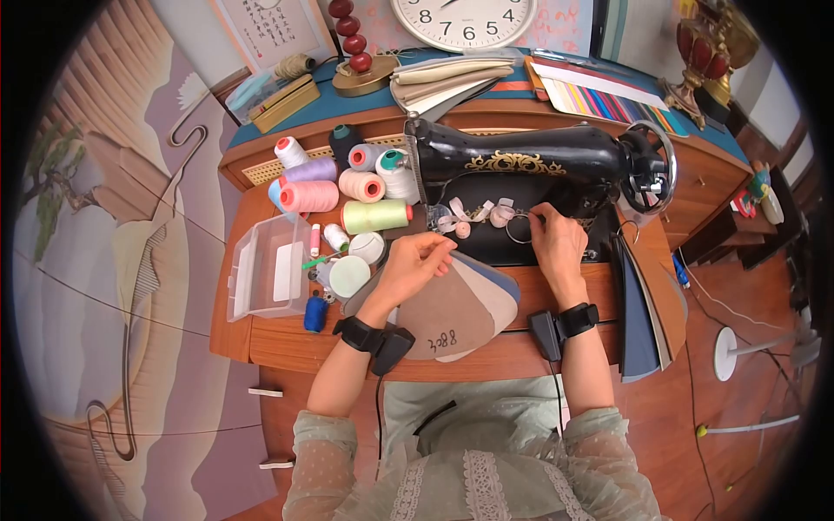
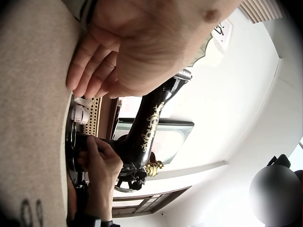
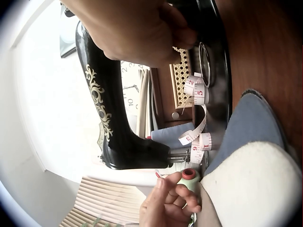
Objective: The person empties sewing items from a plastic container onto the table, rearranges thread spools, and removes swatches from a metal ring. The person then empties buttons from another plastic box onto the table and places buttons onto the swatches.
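My right hand (image 1: 559, 247) is over the black bed of a sewing machine (image 1: 530, 156) and pinches a thin silver metal ring (image 1: 512, 233) between thumb and fingers. Left of the ring, a pink-and-white tape measure (image 1: 462, 227) lies in loose curls, its numbers readable in the right wrist view. The left hand (image 1: 415, 267) is above the fan of fabric swatches (image 1: 443, 317), its fingers loosely bent with nothing seen between them. In the left wrist view, those fingertips (image 2: 78, 80) are right at the edge of the beige swatch (image 2: 33, 118).
Several thread cones (image 1: 308, 196) crowd the table's left, beside a clear plastic box (image 1: 265, 269) and a small blue spool (image 1: 315, 314). More swatches (image 1: 647, 304) hang over the right edge. Behind the machine stand folded fabrics (image 1: 447, 82), a colour card (image 1: 608, 95) and a clock (image 1: 469, 17).
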Tool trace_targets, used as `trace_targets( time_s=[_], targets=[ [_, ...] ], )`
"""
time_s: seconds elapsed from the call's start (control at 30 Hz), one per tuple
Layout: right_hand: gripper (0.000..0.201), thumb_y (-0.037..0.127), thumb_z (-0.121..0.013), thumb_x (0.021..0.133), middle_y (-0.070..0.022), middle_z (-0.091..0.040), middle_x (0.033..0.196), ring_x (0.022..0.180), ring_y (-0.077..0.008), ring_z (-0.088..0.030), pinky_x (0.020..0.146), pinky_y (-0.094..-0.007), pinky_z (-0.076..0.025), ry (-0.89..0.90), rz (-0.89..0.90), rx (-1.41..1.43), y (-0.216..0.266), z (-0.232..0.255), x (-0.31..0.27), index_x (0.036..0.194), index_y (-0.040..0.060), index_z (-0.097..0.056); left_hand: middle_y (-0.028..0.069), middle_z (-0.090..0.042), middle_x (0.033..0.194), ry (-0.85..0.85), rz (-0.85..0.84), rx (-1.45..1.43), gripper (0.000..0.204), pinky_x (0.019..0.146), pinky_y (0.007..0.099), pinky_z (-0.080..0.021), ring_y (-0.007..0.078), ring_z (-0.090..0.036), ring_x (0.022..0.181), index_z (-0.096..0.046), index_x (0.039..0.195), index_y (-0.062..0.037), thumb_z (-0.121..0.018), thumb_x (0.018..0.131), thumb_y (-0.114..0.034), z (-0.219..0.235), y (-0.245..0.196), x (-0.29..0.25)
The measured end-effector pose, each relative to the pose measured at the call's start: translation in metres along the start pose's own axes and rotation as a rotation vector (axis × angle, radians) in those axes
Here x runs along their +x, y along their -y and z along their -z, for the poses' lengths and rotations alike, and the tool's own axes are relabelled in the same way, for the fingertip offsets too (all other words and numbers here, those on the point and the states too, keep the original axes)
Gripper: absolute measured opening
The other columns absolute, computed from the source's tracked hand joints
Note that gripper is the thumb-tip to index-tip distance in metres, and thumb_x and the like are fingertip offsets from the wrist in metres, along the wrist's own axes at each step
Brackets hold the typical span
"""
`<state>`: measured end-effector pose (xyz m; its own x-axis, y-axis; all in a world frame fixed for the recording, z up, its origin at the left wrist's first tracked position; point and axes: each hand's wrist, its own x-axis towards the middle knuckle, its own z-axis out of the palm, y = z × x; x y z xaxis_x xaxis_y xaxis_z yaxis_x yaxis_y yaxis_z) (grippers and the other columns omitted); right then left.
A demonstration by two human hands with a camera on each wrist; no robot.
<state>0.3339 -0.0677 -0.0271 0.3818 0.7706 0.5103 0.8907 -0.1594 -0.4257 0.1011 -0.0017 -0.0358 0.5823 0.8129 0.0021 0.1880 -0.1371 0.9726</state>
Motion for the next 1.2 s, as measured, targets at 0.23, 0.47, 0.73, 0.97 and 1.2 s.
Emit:
trace_targets(
  time_s=[0.23,0.47,0.73,0.97,1.2],
  targets=[
    [0.01,0.017,-0.063,0.084,-0.0154,-0.063,0.064,0.063,-0.0338,-0.064,0.059,-0.0409,-0.049,0.005,0.022,0.08,0.001,-0.006,-0.001,0.086,0.0074,-0.067,0.0054,-0.063,0.076,0.0,-0.019,-0.011,0.022,0.061,0.0218,-0.051,0.0092,-0.06,0.067,-0.066,0.099,0.0019,-0.056,0.095,-0.017,-0.001,-0.001,0.0],
    [0.011,0.016,-0.066,0.081,-0.0155,-0.063,0.064,0.062,-0.0331,-0.063,0.057,-0.0406,-0.048,0.11,0.188,0.116,0.048,0.06,-0.006,0.083,0.0056,-0.067,0.0081,-0.065,0.075,-0.003,-0.053,-0.042,0.023,0.059,0.0239,-0.052,0.0111,-0.061,0.065,-0.066,0.097,0.0033,-0.058,0.092,-0.017,-0.001,0.007,0.003],
    [0.019,0.024,-0.068,0.078,-0.0162,-0.063,0.067,0.067,-0.0332,-0.063,0.06,-0.0409,-0.049,0.377,0.209,-0.427,0.016,0.141,-0.011,0.073,0.0055,-0.067,0.007,-0.064,0.074,-0.016,-0.079,-0.074,0.023,0.058,0.024,-0.051,0.0109,-0.061,0.065,-0.067,0.096,0.0032,-0.059,0.092,-0.018,0.0,0.003,0.001],
    [0.026,0.027,-0.065,0.081,-0.0195,-0.064,0.072,0.073,-0.0359,-0.064,0.065,-0.0432,-0.051,0.373,0.092,-0.681,-0.122,0.149,0.01,0.076,0.0021,-0.068,0.0072,-0.064,0.074,-0.025,-0.072,-0.071,0.023,0.059,0.0238,-0.052,0.0109,-0.061,0.064,-0.067,0.096,0.003,-0.06,0.091,-0.018,-0.001,-0.003,-0.001],
    [0.029,0.026,-0.062,0.084,-0.0229,-0.066,0.082,0.08,-0.0345,-0.066,0.072,-0.0389,-0.051,0.444,-0.057,-0.174,-0.141,0.124,0.016,0.094,-0.0011,-0.069,0.0074,-0.065,0.075,-0.031,-0.054,-0.041,0.024,0.059,0.0237,-0.052,0.0111,-0.062,0.064,-0.067,0.096,0.0028,-0.059,0.091,-0.019,0.001,0.003,0.002]
  ],
)
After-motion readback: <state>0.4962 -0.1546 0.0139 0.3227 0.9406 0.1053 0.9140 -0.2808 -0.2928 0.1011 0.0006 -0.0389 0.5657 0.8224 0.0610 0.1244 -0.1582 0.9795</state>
